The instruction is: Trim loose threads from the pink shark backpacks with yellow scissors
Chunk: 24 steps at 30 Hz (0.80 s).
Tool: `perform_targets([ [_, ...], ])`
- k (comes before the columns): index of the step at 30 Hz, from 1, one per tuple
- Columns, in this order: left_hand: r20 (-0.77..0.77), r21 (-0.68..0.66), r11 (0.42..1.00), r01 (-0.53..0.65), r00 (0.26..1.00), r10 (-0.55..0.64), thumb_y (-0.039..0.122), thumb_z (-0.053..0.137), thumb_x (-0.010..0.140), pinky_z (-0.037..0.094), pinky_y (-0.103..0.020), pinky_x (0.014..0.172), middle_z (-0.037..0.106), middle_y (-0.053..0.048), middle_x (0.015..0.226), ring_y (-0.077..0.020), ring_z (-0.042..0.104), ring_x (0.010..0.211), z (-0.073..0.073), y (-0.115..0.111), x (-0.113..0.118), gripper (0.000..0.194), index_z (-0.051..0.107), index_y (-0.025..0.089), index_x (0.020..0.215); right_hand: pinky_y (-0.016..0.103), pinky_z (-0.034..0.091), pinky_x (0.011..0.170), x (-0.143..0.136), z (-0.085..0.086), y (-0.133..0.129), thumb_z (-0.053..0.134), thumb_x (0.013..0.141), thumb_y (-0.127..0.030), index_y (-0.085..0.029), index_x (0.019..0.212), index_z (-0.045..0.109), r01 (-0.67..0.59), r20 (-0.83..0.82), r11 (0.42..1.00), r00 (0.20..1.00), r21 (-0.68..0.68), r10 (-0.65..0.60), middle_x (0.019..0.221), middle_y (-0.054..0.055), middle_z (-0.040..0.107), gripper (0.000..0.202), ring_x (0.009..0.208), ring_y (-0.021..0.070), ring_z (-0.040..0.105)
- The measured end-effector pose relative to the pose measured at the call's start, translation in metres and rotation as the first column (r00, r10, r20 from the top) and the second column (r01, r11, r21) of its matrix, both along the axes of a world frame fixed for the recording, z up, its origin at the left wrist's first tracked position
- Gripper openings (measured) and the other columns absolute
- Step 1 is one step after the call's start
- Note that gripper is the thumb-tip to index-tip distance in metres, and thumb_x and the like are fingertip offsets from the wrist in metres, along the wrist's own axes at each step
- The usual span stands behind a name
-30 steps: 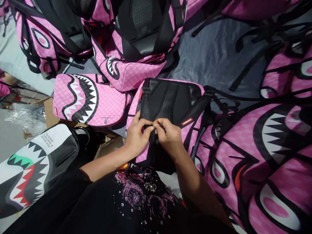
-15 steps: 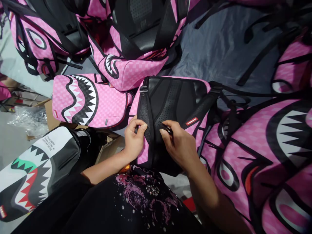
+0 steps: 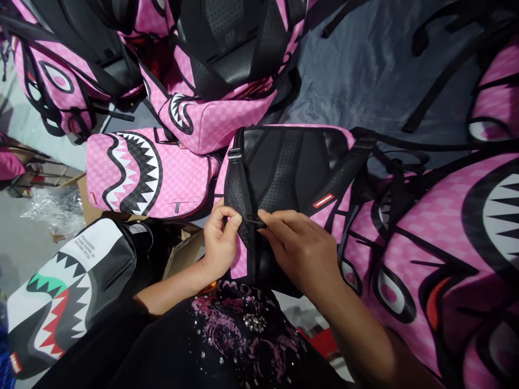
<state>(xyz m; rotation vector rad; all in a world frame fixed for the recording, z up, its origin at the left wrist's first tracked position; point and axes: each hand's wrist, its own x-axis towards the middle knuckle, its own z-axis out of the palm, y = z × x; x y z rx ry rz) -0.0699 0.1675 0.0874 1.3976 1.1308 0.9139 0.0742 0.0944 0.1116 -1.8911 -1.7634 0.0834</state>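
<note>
So the left hand [image 3: 221,237] has the edge of a padded black shoulder strap [image 3: 235,189] pinched between thumb and fingers. The right hand [image 3: 304,240] is closed on a small dark tool [image 3: 254,220], tip pointing at the strap and super close to the left thumb. Can't tell exactly what kind of tool it is, most of it's tucked in the fingers.

The strap belongs to a pink and black backpack [image 3: 308,162] lying back panel up, right in front of the person. It's got a little red label [image 3: 323,201] on its other strap.

Just left of it there's a pink checkered bag [image 3: 178,178] with a shark mouth print, lying flat. Nearer the person on that side is a black and white shark bag [image 3: 109,270] with green and red in the mouth, beside an open cardboard box [image 3: 178,256]. Some crumpled clear plastic [image 3: 52,210] sits further left.

Beyond the backpack is another pink backpack [image 3: 231,116] with black straps, next to a dark grey sheet [image 3: 357,70]. Over on the right, pink shark backpacks [image 3: 430,232] are bunched up together.
</note>
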Motion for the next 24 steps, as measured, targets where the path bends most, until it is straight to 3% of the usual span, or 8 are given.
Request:
perform_targets([
  [9,-0.005,0.017,1.000,0.015,1.000,-0.015,0.033,0.060,0.090,0.041,-0.029,0.081,0.053,-0.001,0.083,-0.0155,0.051,0.082,0.000,0.002,-0.006,0.021,0.054,0.019,0.076,0.024,0.051,0.066,-0.003,-0.002,0.001,0.064,0.091,-0.019,-0.015,0.111,0.068,-0.012,-0.106,0.998,0.994,0.068,0.019,0.090,0.005,0.070,0.021,0.076,0.0138,0.065],
  [24,-0.017,-0.038,0.999,0.018,1.000,-0.019,0.036,0.061,0.088,0.042,-0.031,0.082,0.052,0.000,0.078,-0.0163,0.051,0.081,-0.002,0.003,-0.014,0.022,0.055,0.020,0.075,0.027,0.049,0.064,-0.009,0.002,0.009,0.058,0.094,-0.017,-0.015,0.107,0.071,-0.072,-0.055,0.997,0.996,0.033,0.074,0.087,0.005,0.072,0.018,0.074,0.0151,0.064],
])
